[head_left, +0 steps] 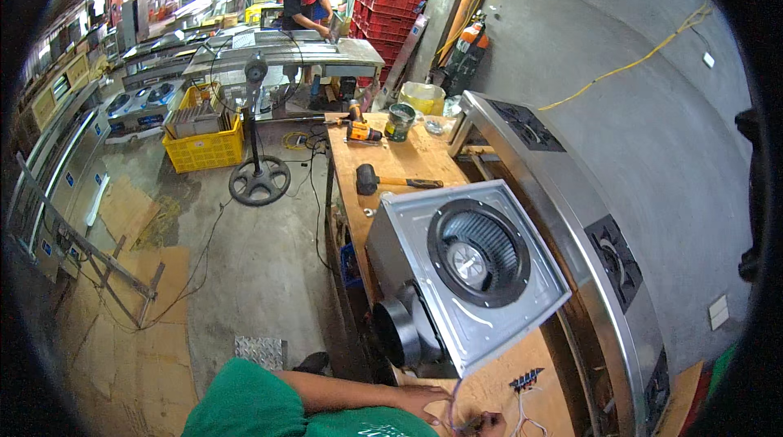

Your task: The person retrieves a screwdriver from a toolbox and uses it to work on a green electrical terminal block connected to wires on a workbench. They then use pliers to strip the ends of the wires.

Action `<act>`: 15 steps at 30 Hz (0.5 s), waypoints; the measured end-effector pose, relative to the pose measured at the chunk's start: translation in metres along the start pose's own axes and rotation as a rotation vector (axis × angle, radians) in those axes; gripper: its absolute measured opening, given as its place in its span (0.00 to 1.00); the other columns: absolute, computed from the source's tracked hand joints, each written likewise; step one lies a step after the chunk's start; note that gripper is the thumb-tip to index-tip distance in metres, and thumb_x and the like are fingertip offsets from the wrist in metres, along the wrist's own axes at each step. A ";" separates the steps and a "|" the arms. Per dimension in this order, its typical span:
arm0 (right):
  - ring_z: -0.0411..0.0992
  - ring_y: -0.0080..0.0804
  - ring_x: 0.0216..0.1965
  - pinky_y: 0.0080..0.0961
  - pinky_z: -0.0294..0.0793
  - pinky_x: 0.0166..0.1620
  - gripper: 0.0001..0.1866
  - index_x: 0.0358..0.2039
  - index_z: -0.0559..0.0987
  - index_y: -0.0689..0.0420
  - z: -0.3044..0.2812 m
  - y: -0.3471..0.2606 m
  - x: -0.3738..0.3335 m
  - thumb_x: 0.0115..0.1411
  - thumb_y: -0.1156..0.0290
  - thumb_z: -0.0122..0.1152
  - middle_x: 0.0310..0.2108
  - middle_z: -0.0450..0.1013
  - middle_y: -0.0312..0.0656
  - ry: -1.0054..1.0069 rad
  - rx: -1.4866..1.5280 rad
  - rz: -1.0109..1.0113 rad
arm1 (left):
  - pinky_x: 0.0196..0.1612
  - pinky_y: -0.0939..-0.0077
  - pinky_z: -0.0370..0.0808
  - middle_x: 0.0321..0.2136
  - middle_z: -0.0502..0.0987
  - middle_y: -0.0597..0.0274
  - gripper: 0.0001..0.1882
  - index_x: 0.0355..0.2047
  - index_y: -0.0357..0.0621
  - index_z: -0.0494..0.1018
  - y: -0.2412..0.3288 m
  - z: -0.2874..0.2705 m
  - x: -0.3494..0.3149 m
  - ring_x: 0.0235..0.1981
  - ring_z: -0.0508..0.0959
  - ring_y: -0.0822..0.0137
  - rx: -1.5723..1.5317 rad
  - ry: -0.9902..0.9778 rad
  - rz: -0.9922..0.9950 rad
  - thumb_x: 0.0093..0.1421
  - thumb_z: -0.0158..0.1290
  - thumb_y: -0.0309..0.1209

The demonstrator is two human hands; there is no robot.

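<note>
At the lower edge, my left hand point(420, 400) reaches in from a green sleeve, its fingers bent at a thin purplish wire point(453, 406). My right hand point(491, 424) is close beside it, fingers pressed together on something small and dark that I cannot make out. The wire hangs from the near edge of a grey metal fan box point(416, 217), which lies on the workbench with its black-ringed blower wheel point(469, 262) facing up. A round black duct collar point(395, 333) sticks out of its side. Right of my hands lies a black terminal strip point(527, 379) with white wires point(526, 417).
Farther along the wooden bench point(408, 160) lie a black-headed mallet point(369, 179), an orange drill point(363, 132) and a dark tin point(400, 122). A steel stove frame point(563, 168) runs along the right. A pedestal fan point(257, 70) and yellow crate point(208, 147) stand left; a person point(306, 1) works behind.
</note>
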State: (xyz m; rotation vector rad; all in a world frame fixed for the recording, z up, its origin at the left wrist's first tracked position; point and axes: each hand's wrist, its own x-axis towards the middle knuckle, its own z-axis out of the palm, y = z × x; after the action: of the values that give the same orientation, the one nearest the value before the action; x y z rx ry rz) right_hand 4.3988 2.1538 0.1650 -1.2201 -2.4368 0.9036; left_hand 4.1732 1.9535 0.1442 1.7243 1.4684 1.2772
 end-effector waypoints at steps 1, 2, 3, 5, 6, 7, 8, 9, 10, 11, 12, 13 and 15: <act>0.70 0.29 0.23 0.25 0.71 0.27 0.11 0.33 0.78 0.64 -0.005 -0.015 0.003 0.62 0.67 0.58 0.24 0.75 0.45 0.007 0.087 -0.001 | 0.58 0.58 0.66 0.55 0.69 0.48 0.37 0.59 0.39 0.62 -0.021 -0.006 -0.012 0.55 0.70 0.51 -0.062 -0.096 -0.055 0.60 0.53 0.55; 0.71 0.30 0.22 0.26 0.71 0.25 0.12 0.34 0.78 0.64 -0.008 -0.028 0.005 0.61 0.66 0.58 0.23 0.75 0.46 0.022 0.178 0.012 | 0.56 0.59 0.68 0.53 0.70 0.48 0.37 0.59 0.39 0.62 -0.023 -0.025 -0.021 0.54 0.71 0.52 -0.167 -0.232 -0.175 0.60 0.54 0.54; 0.69 0.30 0.19 0.27 0.71 0.22 0.12 0.34 0.78 0.64 -0.012 -0.013 0.010 0.61 0.66 0.58 0.22 0.74 0.46 0.019 0.093 0.142 | 0.55 0.60 0.69 0.52 0.71 0.47 0.37 0.59 0.38 0.62 -0.021 -0.050 -0.029 0.53 0.72 0.52 -0.269 -0.376 -0.288 0.60 0.54 0.54; 0.67 0.30 0.13 0.28 0.68 0.16 0.12 0.34 0.78 0.65 -0.015 -0.005 0.017 0.61 0.66 0.58 0.20 0.73 0.45 0.021 0.002 0.282 | 0.49 0.60 0.74 0.46 0.76 0.46 0.36 0.57 0.38 0.65 -0.023 -0.084 -0.056 0.48 0.76 0.53 -0.348 -0.447 -0.331 0.61 0.52 0.55; 0.65 0.30 0.11 0.28 0.67 0.14 0.12 0.35 0.78 0.65 -0.018 -0.019 0.020 0.61 0.66 0.58 0.19 0.73 0.45 0.020 -0.002 0.292 | 0.48 0.60 0.74 0.45 0.76 0.46 0.34 0.55 0.38 0.67 -0.031 -0.103 -0.075 0.48 0.77 0.53 -0.296 -0.413 -0.373 0.61 0.52 0.54; 0.66 0.30 0.12 0.28 0.68 0.14 0.12 0.35 0.78 0.65 -0.022 -0.013 0.021 0.60 0.67 0.58 0.18 0.72 0.44 0.033 -0.101 0.209 | 0.48 0.60 0.74 0.45 0.77 0.46 0.32 0.53 0.38 0.69 -0.035 -0.117 -0.091 0.47 0.77 0.52 -0.269 -0.392 -0.401 0.61 0.52 0.53; 0.66 0.29 0.12 0.28 0.68 0.14 0.12 0.35 0.79 0.65 -0.024 -0.002 0.024 0.60 0.67 0.57 0.17 0.72 0.44 -0.008 -0.136 0.221 | 0.47 0.59 0.74 0.44 0.78 0.45 0.30 0.51 0.37 0.71 -0.041 -0.126 -0.109 0.47 0.77 0.51 -0.247 -0.369 -0.431 0.61 0.52 0.52; 0.67 0.29 0.12 0.28 0.68 0.14 0.12 0.35 0.79 0.65 -0.027 0.008 0.026 0.60 0.67 0.57 0.17 0.72 0.44 -0.049 -0.171 0.233 | 0.47 0.58 0.74 0.44 0.78 0.45 0.30 0.50 0.38 0.72 -0.053 -0.132 -0.128 0.47 0.77 0.50 -0.189 -0.353 -0.504 0.61 0.52 0.52; 0.67 0.29 0.12 0.29 0.68 0.14 0.12 0.34 0.79 0.65 -0.027 0.010 0.027 0.60 0.68 0.57 0.17 0.72 0.44 -0.097 -0.196 0.236 | 0.47 0.57 0.74 0.44 0.78 0.45 0.29 0.48 0.38 0.74 -0.066 -0.140 -0.147 0.46 0.77 0.48 -0.121 -0.332 -0.587 0.60 0.52 0.52; 0.65 0.28 0.11 0.29 0.67 0.15 0.13 0.30 0.79 0.66 -0.022 0.000 0.025 0.60 0.68 0.56 0.16 0.72 0.44 -0.071 -0.182 0.256 | 0.47 0.57 0.74 0.44 0.78 0.46 0.29 0.48 0.39 0.75 -0.074 -0.151 -0.165 0.46 0.77 0.47 -0.059 -0.310 -0.679 0.59 0.52 0.53; 0.65 0.27 0.11 0.28 0.67 0.15 0.13 0.30 0.79 0.66 -0.020 -0.010 0.021 0.59 0.67 0.56 0.16 0.72 0.43 -0.069 -0.164 0.258 | 0.48 0.56 0.74 0.43 0.78 0.46 0.29 0.47 0.39 0.75 -0.081 -0.161 -0.182 0.45 0.77 0.46 0.009 -0.285 -0.767 0.59 0.52 0.53; 0.64 0.27 0.11 0.27 0.66 0.15 0.13 0.29 0.79 0.66 -0.017 -0.033 0.017 0.59 0.66 0.56 0.16 0.71 0.43 -0.066 -0.138 0.257 | 0.48 0.56 0.74 0.42 0.79 0.46 0.28 0.46 0.40 0.76 -0.088 -0.168 -0.201 0.45 0.78 0.46 0.038 -0.199 -0.832 0.59 0.52 0.53; 0.65 0.27 0.13 0.23 0.64 0.16 0.14 0.32 0.79 0.62 -0.018 -0.026 0.022 0.60 0.63 0.56 0.18 0.72 0.43 -0.067 -0.182 0.420 | 0.48 0.57 0.74 0.40 0.79 0.47 0.27 0.43 0.42 0.78 -0.099 -0.186 -0.228 0.44 0.78 0.47 0.024 -0.088 -0.960 0.58 0.52 0.53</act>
State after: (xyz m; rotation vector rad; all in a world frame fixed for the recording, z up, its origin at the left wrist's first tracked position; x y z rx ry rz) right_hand 4.3783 2.1667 0.1947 -1.8424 -2.3980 0.8479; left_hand 3.9718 1.7308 0.0636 0.8286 1.8889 0.6431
